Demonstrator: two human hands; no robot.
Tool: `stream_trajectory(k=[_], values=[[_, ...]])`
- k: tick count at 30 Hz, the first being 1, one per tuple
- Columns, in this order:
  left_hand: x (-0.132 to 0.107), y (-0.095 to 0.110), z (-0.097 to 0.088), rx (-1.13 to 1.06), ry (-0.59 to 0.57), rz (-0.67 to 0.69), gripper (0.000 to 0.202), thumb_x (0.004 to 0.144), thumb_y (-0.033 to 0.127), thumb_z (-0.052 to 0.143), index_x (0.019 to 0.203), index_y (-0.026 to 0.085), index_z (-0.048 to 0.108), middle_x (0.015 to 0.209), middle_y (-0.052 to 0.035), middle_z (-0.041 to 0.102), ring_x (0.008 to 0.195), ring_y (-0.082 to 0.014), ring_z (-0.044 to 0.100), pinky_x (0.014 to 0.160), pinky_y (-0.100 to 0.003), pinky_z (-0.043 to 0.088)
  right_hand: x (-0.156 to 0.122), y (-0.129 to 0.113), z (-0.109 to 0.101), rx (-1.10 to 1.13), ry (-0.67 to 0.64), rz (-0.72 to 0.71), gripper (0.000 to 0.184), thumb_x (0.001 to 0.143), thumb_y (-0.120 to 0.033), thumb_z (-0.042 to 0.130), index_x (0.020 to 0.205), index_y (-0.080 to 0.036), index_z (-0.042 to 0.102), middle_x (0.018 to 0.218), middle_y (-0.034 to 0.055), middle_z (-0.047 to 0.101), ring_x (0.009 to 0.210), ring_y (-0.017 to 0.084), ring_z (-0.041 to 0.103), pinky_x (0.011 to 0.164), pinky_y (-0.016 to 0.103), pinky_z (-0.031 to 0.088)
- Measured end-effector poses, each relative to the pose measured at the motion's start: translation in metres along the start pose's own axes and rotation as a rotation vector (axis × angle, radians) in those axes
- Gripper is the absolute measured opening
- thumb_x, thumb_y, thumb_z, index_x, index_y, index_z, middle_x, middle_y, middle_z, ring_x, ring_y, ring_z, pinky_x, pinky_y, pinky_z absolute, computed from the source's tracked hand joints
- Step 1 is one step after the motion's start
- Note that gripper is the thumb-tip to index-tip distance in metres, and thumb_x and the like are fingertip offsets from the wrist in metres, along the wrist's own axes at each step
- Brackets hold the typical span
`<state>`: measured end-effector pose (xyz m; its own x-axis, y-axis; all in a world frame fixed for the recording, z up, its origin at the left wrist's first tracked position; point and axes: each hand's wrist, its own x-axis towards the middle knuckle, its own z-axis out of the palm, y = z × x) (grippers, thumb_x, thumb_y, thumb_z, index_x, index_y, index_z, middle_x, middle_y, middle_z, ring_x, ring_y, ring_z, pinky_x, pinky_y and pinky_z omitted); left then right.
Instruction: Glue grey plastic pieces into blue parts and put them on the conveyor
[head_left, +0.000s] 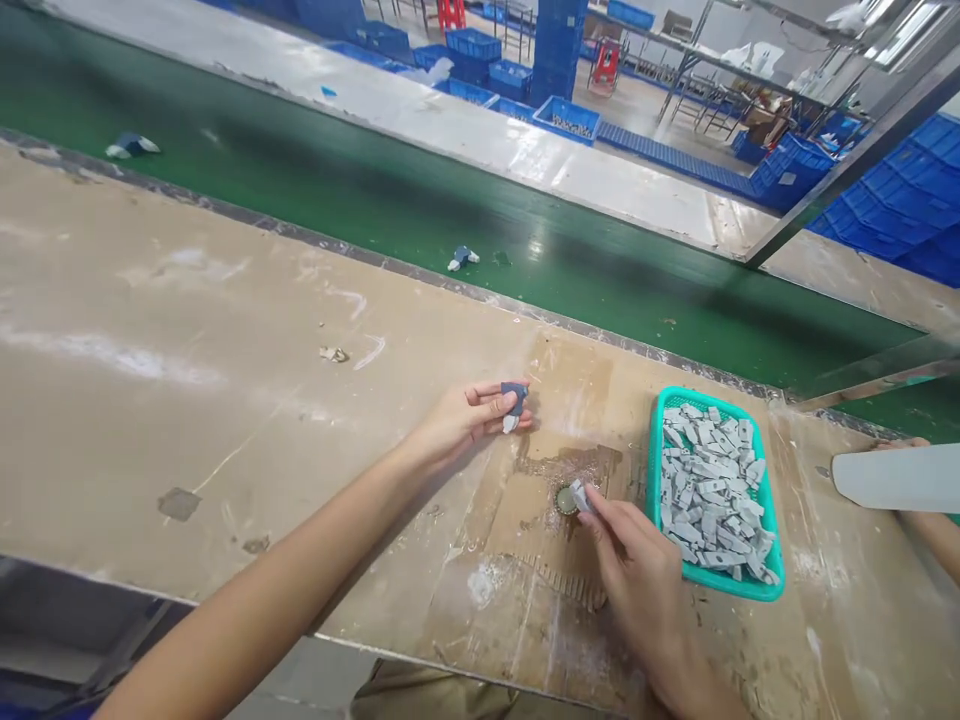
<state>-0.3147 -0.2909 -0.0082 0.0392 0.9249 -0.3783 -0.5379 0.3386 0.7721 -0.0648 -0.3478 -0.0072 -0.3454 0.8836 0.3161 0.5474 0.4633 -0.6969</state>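
Right hand (637, 560) closed, pinching a grey piece (580, 496) at a round disc (565, 501). Left hand (461, 425) gripping a blue-grey piece (514, 400), partly hidden by fingers. Teal basket (654, 450) alongside, heaped with grey parts (709, 490), markings unreadable. Green conveyor (450, 200) beyond; blue crates (885, 205) farthest.

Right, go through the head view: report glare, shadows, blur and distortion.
Head view: glare shines on the green conveyor belt, with a dark shadow band across it; the wide lens makes the long table edge run steeply aslant; the person's right hand and the teal basket look fairly sharp, with no strong blur.
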Motion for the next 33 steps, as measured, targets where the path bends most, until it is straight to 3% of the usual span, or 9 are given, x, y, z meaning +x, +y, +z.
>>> stream_trajectory(k=[5,19,33], values=[[-0.007,0.001,-0.004,-0.005,-0.061,0.039,0.034,0.064,0.033,0.085,0.086,0.011,0.073,0.081,-0.0067,0.071,0.077,-0.0174,0.066,0.084,-0.033,0.052,0.000,-0.001,-0.001,-0.093,0.023,-0.093,0.029,0.092,-0.014,0.059,0.116,-0.024,0.071,0.095,0.0053,0.076,0.080,0.017,0.072,0.072,0.025,0.060],[-0.018,-0.007,0.011,-0.047,-0.127,0.025,0.030,0.065,0.033,0.083,0.082,0.011,0.072,0.073,-0.0043,0.066,0.068,-0.0131,0.058,0.065,-0.024,0.044,-0.004,0.002,-0.001,-0.181,-0.096,-0.101,0.036,0.091,-0.009,0.058,0.120,-0.027,0.068,0.097,0.0053,0.073,0.085,0.018,0.068,0.076,0.030,0.057],[-0.022,-0.011,0.014,0.072,-0.119,0.023,0.025,0.068,0.033,0.081,0.080,0.014,0.072,0.072,-0.0034,0.067,0.067,-0.0127,0.056,0.066,-0.025,0.041,0.002,0.000,0.001,-0.179,-0.130,-0.165,0.043,0.091,-0.004,0.055,0.126,-0.028,0.064,0.095,0.0057,0.072,0.083,0.019,0.065,0.073,0.031,0.056]])
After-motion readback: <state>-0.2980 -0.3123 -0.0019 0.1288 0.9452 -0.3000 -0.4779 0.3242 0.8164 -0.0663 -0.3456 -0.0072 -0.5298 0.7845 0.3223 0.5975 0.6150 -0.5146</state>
